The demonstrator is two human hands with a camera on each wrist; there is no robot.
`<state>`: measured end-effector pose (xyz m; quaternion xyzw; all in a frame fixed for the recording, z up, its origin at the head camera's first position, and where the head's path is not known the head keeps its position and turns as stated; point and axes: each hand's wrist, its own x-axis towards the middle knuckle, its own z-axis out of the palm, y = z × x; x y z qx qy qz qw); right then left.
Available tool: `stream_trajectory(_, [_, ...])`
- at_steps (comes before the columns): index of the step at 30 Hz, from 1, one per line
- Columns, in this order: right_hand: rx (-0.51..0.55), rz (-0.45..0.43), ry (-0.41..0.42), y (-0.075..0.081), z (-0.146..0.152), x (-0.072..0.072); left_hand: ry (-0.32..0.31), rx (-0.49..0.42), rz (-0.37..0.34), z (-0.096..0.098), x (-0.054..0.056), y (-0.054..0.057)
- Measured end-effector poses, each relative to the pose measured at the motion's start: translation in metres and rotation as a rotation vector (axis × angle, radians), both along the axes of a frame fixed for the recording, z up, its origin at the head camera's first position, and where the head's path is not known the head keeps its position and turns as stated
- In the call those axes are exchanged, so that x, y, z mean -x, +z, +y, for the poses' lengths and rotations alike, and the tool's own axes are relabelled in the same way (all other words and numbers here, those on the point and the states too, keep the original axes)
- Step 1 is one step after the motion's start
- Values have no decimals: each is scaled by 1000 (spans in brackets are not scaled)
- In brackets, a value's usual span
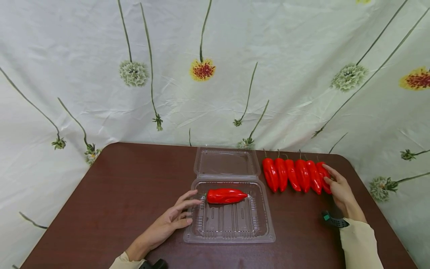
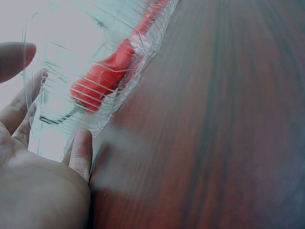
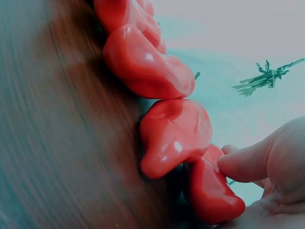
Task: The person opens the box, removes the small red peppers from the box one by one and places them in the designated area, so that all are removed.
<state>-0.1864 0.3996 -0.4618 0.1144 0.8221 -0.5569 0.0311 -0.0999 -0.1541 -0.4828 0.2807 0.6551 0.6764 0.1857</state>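
Observation:
A clear plastic clamshell box (image 1: 229,239) stands on the table, its lid (image 1: 226,164) folded back behind it. Inside, one red chili pepper (image 1: 225,196) lies crosswise near the back, stem to the left. My left hand (image 1: 164,224) rests at the box's left edge with fingers fairly straight, touching the rim and side wall. To the right of the lid, several red peppers (image 1: 282,172) lie in a row, stems toward the back. At the row's right end my right hand (image 1: 340,188) pinches the last pepper (image 3: 212,193) between thumb and fingers; the fingers are partly hidden behind it.
The dark brown wooden table (image 1: 134,186) has rounded back corners. Behind it hangs a pale cloth (image 1: 228,101) printed with flowers, close to the back edge. The neighbouring pepper (image 3: 174,133) lies right against the one in the right hand.

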Motion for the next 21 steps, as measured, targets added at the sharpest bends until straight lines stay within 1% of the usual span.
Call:
stream_trajectory(7, [8,-24,0,1,1,0,-8,-12,18,0,0,-1])
stream_trajectory(9, [13,-30,-2,1,1,1,-9,-7,12,0,-1,-1])
stream_trajectory(15, [11,-11,-16,0,2,-1,-10,2,-4,-1,-2,-1])
stream_trajectory(21, [2,-6,-37,0,4,-3,-10,7,-1,-1,-1,-1])
